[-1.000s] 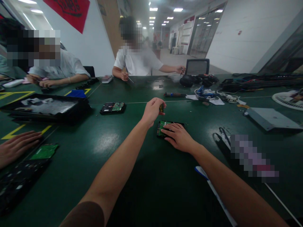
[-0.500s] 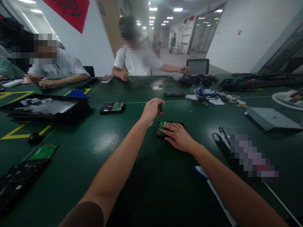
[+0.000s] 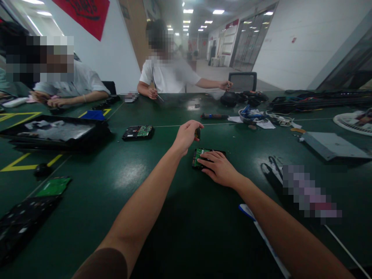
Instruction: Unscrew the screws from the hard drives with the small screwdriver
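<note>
My left hand [image 3: 188, 135] is raised just behind and left of a hard drive [image 3: 198, 155], its fingers curled around a dark, yellowish-marked tool handle [image 3: 197, 134]. The lower end of that tool is hard to make out. Green circuit board faces up on the hard drive, which lies flat on the dark green table [image 3: 186, 217]. Across its right part rests my right hand [image 3: 219, 166], fingers over the board and thumb at the front edge, holding it against the table. Those fingers hide much of the drive.
Another hard drive [image 3: 138, 132] lies to the left, near a black tray [image 3: 100, 130]. Black parts [image 3: 26, 217] with a green board lie at lower left. Behind are a dark cylindrical tool [image 3: 215, 116] and cables; a metal box [image 3: 334, 145] sits right. A person [image 3: 171, 75] sits opposite.
My left hand has turned very slightly at the fingers, with the tool handle still in them. The right hand and the hard drive have stayed in place.
</note>
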The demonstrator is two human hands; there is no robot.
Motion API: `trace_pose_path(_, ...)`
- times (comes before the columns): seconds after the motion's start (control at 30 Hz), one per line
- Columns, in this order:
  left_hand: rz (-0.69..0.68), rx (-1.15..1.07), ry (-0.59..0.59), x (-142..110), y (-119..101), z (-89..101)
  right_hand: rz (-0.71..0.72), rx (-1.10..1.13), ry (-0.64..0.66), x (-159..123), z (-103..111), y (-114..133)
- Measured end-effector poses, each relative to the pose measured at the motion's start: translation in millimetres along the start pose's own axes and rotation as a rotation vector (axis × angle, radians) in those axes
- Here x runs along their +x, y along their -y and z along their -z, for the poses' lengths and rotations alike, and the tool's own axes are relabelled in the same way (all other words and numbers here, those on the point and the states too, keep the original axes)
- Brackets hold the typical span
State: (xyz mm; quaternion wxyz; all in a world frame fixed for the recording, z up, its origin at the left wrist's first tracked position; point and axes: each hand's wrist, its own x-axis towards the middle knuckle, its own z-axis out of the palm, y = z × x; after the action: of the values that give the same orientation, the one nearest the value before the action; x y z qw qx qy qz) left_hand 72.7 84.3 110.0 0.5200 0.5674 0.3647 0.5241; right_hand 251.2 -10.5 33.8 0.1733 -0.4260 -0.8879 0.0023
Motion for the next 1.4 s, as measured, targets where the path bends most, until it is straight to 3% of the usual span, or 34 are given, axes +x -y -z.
trace_pose_path(0.27,0.07,-0.179,0.024,-0.7,0.4,-1.8,0.004,0.003,0.001,0.5,0.6,-0.1)
trace_pose_path(0.53,-0.01,-0.022,-0.037,3.7,2.1,4.6,0.01,-0.003,0.003,1.0,-0.3,-1.3)
trace_pose_path(0.77,0.078,-0.24,0.026,-0.7,-0.2,0.7,0.013,-0.011,0.006,1.0,-0.7,-1.3)
trace_pose_path(1.0,0.018,-0.058,-0.021,1.0,-0.2,2.9,0.005,-0.011,0.005,0.8,-1.6,-1.3)
trace_pose_path(1.23,0.088,-0.165,-0.006,-0.5,1.7,-0.8,0.013,0.0,0.002,0.6,-1.0,-1.7)
trace_pose_path(1.4,0.024,-0.034,-0.046,1.0,2.3,-0.8,0.011,0.008,-0.003,0.9,-1.0,-1.8)
